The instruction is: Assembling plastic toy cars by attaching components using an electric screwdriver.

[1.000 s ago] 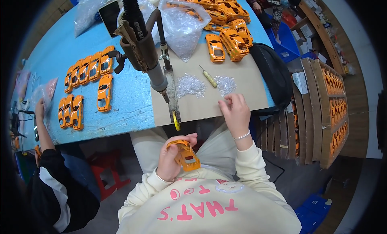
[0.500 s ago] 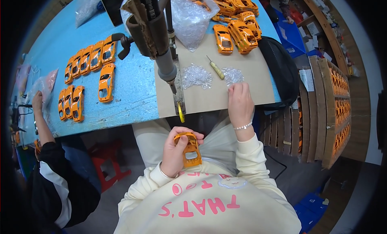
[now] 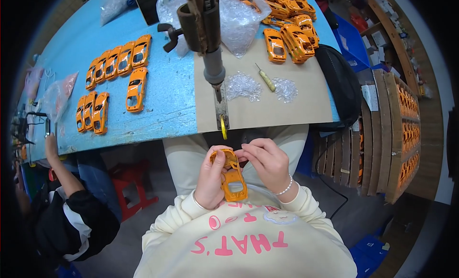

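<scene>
My left hand (image 3: 209,184) grips an orange toy car body (image 3: 233,176) above my lap, hollow side up, thumb along its edge. My right hand (image 3: 272,165) is beside the car's upper end, thumb and fingertips pinched together. Whatever is between those fingertips is too small to make out. Past the table edge lie two small heaps of clear plastic pieces, a left heap (image 3: 243,86) and a right heap (image 3: 285,90). Between them rests a thin pointed tool (image 3: 267,80) with a yellowish handle.
A bench press (image 3: 213,70) stands at the table edge, a yellow piece (image 3: 223,127) below its tip. Orange car bodies (image 3: 136,89) stand in rows at left; more are piled (image 3: 297,41) at back right. A black case (image 3: 339,84) and stacked cardboard trays (image 3: 394,134) flank the right. Another person's arm (image 3: 64,168) is at left.
My right hand has come from the right clear heap down to the car body in my left hand. The view has shifted slightly. The other person's hand at left has moved lower.
</scene>
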{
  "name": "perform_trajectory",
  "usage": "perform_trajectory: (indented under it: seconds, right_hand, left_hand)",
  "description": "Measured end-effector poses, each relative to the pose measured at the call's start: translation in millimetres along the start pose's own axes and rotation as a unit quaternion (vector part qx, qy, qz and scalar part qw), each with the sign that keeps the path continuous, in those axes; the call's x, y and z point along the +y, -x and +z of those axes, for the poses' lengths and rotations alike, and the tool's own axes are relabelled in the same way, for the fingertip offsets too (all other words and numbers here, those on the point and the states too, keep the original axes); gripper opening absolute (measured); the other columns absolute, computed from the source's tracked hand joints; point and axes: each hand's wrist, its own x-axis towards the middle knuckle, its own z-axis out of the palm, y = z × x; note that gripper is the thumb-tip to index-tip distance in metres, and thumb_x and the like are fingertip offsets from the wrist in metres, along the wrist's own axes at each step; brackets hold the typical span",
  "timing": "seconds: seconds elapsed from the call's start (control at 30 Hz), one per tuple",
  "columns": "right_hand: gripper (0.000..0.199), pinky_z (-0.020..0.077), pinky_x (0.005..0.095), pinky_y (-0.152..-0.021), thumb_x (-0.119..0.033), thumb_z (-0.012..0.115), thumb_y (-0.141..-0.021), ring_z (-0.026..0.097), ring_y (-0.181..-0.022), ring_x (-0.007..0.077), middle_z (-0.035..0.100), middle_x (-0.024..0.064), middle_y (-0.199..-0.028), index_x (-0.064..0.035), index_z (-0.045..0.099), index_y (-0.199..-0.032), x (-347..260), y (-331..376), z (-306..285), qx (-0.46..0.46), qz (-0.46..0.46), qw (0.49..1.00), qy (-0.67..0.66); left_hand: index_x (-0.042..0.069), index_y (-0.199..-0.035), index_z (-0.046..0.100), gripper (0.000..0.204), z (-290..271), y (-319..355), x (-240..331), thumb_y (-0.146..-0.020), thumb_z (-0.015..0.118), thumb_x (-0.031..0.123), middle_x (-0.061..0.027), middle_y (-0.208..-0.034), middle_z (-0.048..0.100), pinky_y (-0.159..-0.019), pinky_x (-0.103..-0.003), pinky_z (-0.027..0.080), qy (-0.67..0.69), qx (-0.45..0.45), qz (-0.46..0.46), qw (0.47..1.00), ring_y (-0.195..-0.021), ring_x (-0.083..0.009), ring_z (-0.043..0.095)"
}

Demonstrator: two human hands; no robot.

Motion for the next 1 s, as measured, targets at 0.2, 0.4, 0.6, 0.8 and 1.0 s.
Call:
perform_trajectory:
  seconds: [0.2, 0.4, 0.6, 0.8, 1.0]
  right_hand:
    - [0.011, 0.0516, 0.0267, -0.056, 0.003, 0.068, -0.082, 0.065, -0.069, 0.0176, 0.062, 0.0091, -0.09, 0.0001, 0.071, -0.092, -13.9, -5.8, -12.2, -0.004, 0.047, 0.994, -0.095]
    - [0.01, 0.045, 0.0211, -0.056, 0.001, 0.069, -0.083, 0.056, -0.066, 0.0105, 0.059, 0.0084, -0.092, 0.0, 0.072, -0.092, -41.6, -9.3, -32.8, -0.057, 0.234, 0.862, -0.446]
    - [0.013, 0.0445, 0.023, -0.07, 0.0, 0.072, -0.081, 0.052, -0.084, 0.0113, 0.056, 0.0045, -0.092, -0.0027, 0.075, -0.094, -45.8, -10.2, -36.0, -0.175, 0.185, 0.865, -0.432]
    - [0.014, 0.0448, 0.0228, -0.071, 0.0, 0.074, -0.08, 0.053, -0.084, 0.0117, 0.055, 0.0037, -0.092, -0.0034, 0.076, -0.093, -47.8, -8.6, -35.0, -0.182, 0.186, 0.868, -0.422]
    - [0.018, 0.0453, 0.0223, -0.072, 0.002, 0.073, -0.08, 0.053, -0.084, 0.0102, 0.054, 0.0027, -0.096, -0.0016, 0.072, -0.097, -37.7, -9.3, -31.8, -0.205, 0.13, 0.87, -0.429]
  left_hand:
    - [0.007, -0.109, 0.049, 0.028, -2.2, 12.7, 0.5, -0.097, 0.055, 0.032, -0.0145, -0.108, 0.065, -0.082, -0.034, 0.055, -0.053, -0.08, 0.129, 0.987, -0.096, -0.0227, 0.066]
    - [0.004, -0.1, 0.053, 0.042, -7.0, 1.6, 37.3, -0.074, 0.082, 0.02, -0.015, -0.095, 0.069, -0.07, -0.033, 0.057, -0.419, -0.246, 0.48, 0.731, -0.083, -0.0265, 0.07]
    - [0.004, -0.094, 0.055, 0.049, -3.4, 3.5, 46.5, -0.065, 0.088, 0.024, -0.0118, -0.087, 0.069, -0.062, -0.032, 0.056, -0.454, -0.252, 0.517, 0.68, -0.075, -0.0272, 0.069]
    - [0.004, -0.087, 0.057, 0.045, -3.1, 4.9, 39.6, -0.061, 0.089, 0.022, -0.0097, -0.084, 0.068, -0.062, -0.032, 0.056, -0.407, -0.236, 0.525, 0.709, -0.075, -0.0257, 0.069]
    - [0.005, -0.086, 0.06, 0.04, -3.6, 6.9, 45.0, -0.061, 0.087, 0.019, -0.0085, -0.085, 0.069, -0.061, -0.03, 0.055, -0.444, -0.242, 0.48, 0.717, -0.074, -0.0252, 0.069]
